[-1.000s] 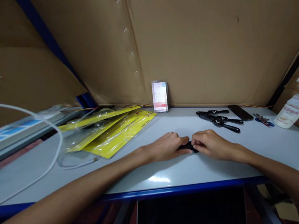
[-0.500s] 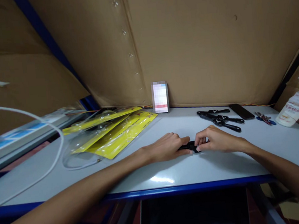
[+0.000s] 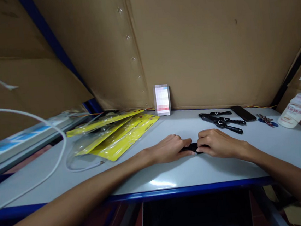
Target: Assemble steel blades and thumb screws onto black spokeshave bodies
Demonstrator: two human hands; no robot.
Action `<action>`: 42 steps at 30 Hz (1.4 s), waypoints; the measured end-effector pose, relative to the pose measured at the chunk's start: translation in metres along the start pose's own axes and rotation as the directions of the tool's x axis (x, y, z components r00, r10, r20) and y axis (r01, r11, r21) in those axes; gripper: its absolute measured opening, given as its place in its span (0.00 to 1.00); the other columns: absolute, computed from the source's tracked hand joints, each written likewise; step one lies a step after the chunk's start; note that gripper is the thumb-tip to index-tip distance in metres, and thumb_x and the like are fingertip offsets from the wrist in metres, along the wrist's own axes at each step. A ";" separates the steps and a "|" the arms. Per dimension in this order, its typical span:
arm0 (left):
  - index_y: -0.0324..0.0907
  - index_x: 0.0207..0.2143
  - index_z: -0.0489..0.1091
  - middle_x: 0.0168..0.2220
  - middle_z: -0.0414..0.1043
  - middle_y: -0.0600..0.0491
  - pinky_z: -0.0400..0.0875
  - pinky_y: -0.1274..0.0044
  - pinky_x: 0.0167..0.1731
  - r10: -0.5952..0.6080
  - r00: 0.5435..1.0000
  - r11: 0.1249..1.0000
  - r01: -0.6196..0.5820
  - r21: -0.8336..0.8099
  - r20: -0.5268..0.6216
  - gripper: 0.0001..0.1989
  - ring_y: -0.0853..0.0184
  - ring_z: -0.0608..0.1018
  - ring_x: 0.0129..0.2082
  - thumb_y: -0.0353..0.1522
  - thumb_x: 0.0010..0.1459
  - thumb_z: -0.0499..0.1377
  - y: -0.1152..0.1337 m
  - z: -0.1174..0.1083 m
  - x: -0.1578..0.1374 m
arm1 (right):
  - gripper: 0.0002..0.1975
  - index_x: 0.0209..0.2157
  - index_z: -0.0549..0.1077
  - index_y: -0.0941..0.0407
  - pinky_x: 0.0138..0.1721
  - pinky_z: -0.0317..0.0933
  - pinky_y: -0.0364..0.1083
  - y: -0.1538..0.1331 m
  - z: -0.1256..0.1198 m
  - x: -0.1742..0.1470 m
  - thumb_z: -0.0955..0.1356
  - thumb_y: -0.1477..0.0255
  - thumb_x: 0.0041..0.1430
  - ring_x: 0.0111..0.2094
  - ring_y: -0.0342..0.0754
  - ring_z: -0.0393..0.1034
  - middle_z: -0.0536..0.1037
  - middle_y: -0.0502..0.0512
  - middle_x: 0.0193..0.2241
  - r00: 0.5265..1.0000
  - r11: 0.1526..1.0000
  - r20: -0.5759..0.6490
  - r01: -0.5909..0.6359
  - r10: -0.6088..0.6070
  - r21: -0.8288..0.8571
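Note:
Between my two hands, low over the near part of the table, is a black spokeshave (image 3: 193, 147); only its middle shows, and its ends are hidden by my fingers. My left hand (image 3: 172, 148) is closed around one handle, its thumb and forefinger pointing toward the centre. Closed over the other side, my right hand (image 3: 216, 143) has its fingertips by the tool's middle. Several more black spokeshaves (image 3: 222, 121) lie in an overlapping group beyond my right hand.
Yellow-backed clear blister packs (image 3: 126, 138) lie piled at left, near a white cable (image 3: 59, 150). A lit phone-like screen (image 3: 162, 100) leans on the cardboard wall. At right are a dark phone (image 3: 243, 113), keys (image 3: 267, 120) and a white bottle (image 3: 296, 109). The blue table edge (image 3: 174, 192) runs in front.
My right fingers, earlier pinching near the middle of the spokeshave, are now wrapped over its right side. The left hand keeps its hold. The view has shifted slightly.

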State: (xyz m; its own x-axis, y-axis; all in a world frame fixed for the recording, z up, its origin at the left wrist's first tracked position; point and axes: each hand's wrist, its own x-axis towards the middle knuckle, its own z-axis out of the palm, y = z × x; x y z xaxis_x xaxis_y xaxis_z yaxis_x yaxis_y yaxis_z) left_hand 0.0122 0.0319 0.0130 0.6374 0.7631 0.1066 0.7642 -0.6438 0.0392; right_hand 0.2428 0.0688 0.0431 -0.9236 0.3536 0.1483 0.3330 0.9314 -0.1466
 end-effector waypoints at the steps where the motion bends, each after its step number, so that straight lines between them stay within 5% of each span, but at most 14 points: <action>1: 0.42 0.34 0.71 0.20 0.70 0.55 0.56 0.75 0.22 0.005 1.000 1.000 -0.005 -0.006 -0.001 0.23 0.66 0.74 0.19 0.49 0.71 0.49 0.000 0.000 0.000 | 0.09 0.30 0.77 0.59 0.36 0.58 0.45 -0.002 0.001 0.000 0.68 0.77 0.66 0.31 0.45 0.68 0.76 0.55 0.32 1.000 1.000 -0.006 -0.001 0.001 0.006; 11: 0.41 0.37 0.71 0.25 0.77 0.50 0.56 0.74 0.23 -0.054 0.998 0.998 0.053 0.043 0.029 0.18 0.63 0.77 0.22 0.45 0.70 0.52 0.006 -0.003 -0.001 | 0.09 0.28 0.71 0.57 0.30 0.52 0.41 -0.010 0.014 0.007 0.68 0.84 0.59 0.23 0.40 0.61 0.70 0.44 0.20 0.962 0.906 -0.059 -0.227 0.265 0.358; 19: 0.41 0.44 0.69 0.33 0.81 0.44 0.64 0.73 0.27 -0.178 0.984 0.977 0.175 0.118 0.020 0.27 0.54 0.82 0.31 0.55 0.67 0.49 0.025 -0.002 0.003 | 0.08 0.27 0.70 0.57 0.29 0.53 0.41 -0.002 0.022 0.012 0.69 0.81 0.58 0.22 0.40 0.62 0.70 0.43 0.19 0.926 0.794 -0.057 -0.287 0.374 0.536; 27: 0.42 0.51 0.70 0.33 0.82 0.45 0.70 0.69 0.31 -0.220 0.975 0.969 0.216 0.120 0.024 0.25 0.51 0.83 0.32 0.51 0.69 0.50 0.026 0.001 0.006 | 0.05 0.35 0.77 0.58 0.31 0.59 0.42 0.013 0.009 0.010 0.73 0.74 0.56 0.28 0.43 0.69 0.76 0.48 0.25 0.974 0.806 0.016 -0.197 0.227 0.558; 42: 0.40 0.45 0.75 0.29 0.80 0.43 0.67 0.71 0.28 -0.230 0.973 0.958 0.222 0.180 0.023 0.35 0.51 0.82 0.30 0.59 0.66 0.45 0.026 0.002 0.008 | 0.10 0.33 0.79 0.59 0.29 0.63 0.41 0.014 0.005 0.010 0.68 0.85 0.52 0.26 0.42 0.70 0.76 0.48 0.25 0.959 0.804 0.036 -0.256 0.281 0.536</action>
State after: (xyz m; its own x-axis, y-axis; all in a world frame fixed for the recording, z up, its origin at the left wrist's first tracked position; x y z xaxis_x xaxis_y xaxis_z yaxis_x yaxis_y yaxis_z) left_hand 0.0373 0.0210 0.0128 0.4468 0.8918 0.0716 0.8916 -0.4373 -0.1180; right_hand 0.2373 0.0845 0.0373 -0.7989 0.5979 0.0659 0.4024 0.6126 -0.6803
